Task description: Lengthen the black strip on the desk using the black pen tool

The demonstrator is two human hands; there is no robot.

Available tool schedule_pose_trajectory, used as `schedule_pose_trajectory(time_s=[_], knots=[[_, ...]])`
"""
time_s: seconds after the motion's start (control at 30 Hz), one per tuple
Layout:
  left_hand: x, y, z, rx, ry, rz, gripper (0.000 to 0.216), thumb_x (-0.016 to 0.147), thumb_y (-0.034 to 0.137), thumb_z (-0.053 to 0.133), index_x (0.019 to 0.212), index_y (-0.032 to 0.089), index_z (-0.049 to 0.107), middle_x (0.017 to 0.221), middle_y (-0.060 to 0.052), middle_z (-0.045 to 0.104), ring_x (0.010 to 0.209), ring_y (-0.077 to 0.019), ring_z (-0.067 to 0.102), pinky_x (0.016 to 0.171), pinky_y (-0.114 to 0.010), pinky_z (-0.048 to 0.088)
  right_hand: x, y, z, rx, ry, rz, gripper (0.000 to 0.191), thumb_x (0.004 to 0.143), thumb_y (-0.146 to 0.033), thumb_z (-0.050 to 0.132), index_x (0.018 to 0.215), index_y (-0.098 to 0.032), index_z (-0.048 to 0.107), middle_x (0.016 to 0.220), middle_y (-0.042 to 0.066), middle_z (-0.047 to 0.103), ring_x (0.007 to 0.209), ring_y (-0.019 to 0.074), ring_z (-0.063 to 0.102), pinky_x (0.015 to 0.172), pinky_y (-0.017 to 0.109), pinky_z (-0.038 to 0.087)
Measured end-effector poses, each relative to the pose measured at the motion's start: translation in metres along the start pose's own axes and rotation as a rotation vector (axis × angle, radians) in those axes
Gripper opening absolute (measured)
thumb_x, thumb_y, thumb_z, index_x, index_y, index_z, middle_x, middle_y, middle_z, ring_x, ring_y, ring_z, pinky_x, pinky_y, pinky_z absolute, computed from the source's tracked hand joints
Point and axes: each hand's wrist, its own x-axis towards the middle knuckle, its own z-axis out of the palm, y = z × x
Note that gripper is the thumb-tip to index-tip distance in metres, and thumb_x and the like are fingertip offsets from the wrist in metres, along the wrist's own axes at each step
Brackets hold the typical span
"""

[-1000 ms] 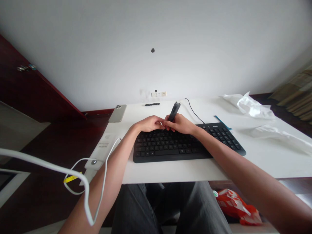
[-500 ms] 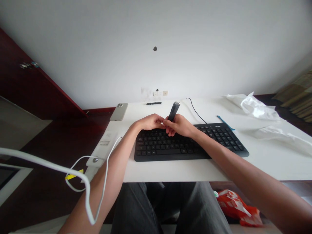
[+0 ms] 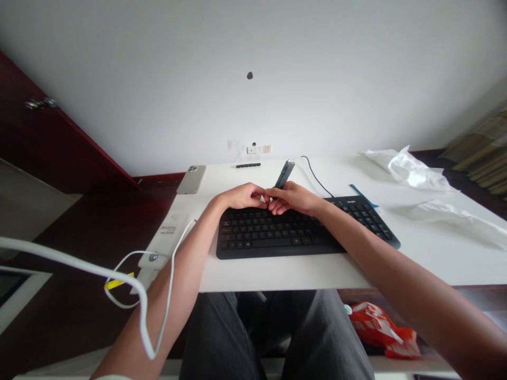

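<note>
Right hand [image 3: 295, 198] grip closed on a dark slim tool [image 3: 284, 176], long axis tilted up, tip pointing away-right. It's held above the keyboard [image 3: 301, 232]'s far edge. Left hand [image 3: 240, 196] fingertips pinch its lower end.

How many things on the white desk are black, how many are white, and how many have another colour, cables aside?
Black: 3 (keyboard, small bar, slim tool in left hand and right hand)
White: 3 (wrapper, second wrapper, flat box)
Other: 2 (grey phone, blue strip)
Total: 8

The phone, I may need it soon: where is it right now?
In the head view the phone lies flat at the far left desk corner, left of the left hand.
</note>
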Motion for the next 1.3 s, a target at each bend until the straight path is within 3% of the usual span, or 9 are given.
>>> schedule_pose_trajectory(time_s=[0.17, 0.3, 0.43, 0.63, 1.3], knots=[[0.0, -0.004, 0.0, 0.01, -0.007, -0.008, 0.029, 0.086, 0.041, 0.072, 0.102, 0.016, 0.072, 0.079, 0.0, 0.063, 0.07, -0.0118, 0.052, 0.07, -0.027, 0.039, -0.004, -0.002, -0.005, -0.012, -0.11, 0.001, 0.042, 0.088, -0.053, 0.075, 0.09, -0.012, 0.071, 0.081, 0.014, 0.078, 0.071, 0.0209, 0.077, 0.064, 0.027, 0.065], [0.0, -0.005, 0.0, -0.024, -0.001, 0.023, 0.021, 0.086, 0.035, 0.071, 0.095, 0.016, 0.07, 0.084, -0.001, 0.065, 0.077, -0.0137, 0.057, 0.076, -0.028, 0.043, -0.006, -0.006, -0.002, -0.07, -0.163, -0.025, 0.052, 0.093, -0.064, 0.062, 0.09, -0.013, 0.068, 0.08, 0.014, 0.077, 0.069, 0.0218, 0.076, 0.061, 0.029, 0.064], [-0.001, -0.001, 0.001, -0.058, -0.013, 0.055, 0.015, 0.088, 0.031, 0.07, 0.089, 0.017, 0.07, 0.086, -0.003, 0.07, 0.082, -0.0155, 0.061, 0.079, -0.029, 0.045, -0.005, -0.004, 0.006, -0.198, -0.104, -0.124, 0.049, 0.097, -0.06, 0.056, 0.083, -0.013, 0.065, 0.069, 0.01, 0.074, 0.056, 0.0171, 0.07, 0.05, 0.025, 0.058], [-0.001, 0.005, 0.001, -0.044, -0.037, 0.053, 0.017, 0.087, 0.033, 0.073, 0.092, 0.017, 0.076, 0.09, -0.005, 0.076, 0.079, -0.0168, 0.064, 0.077, -0.03, 0.045, -0.001, 0.009, 0.013, -0.32, 0.006, -0.314, 0.029, 0.095, -0.033, 0.054, 0.071, -0.018, 0.057, 0.061, 0.003, 0.067, 0.051, 0.0125, 0.062, 0.048, 0.023, 0.051], [0.001, 0.008, 0.004, -0.086, 0.002, 0.049, 0.02, 0.084, 0.035, 0.077, 0.09, 0.016, 0.079, 0.087, -0.005, 0.077, 0.079, -0.0171, 0.066, 0.079, -0.031, 0.046, -0.002, 0.011, 0.016, -0.309, 0.084, -0.364, 0.027, 0.091, -0.026, 0.048, 0.065, -0.02, 0.054, 0.055, 0.0, 0.062, 0.046, 0.0108, 0.053, 0.046, 0.023, 0.044]])
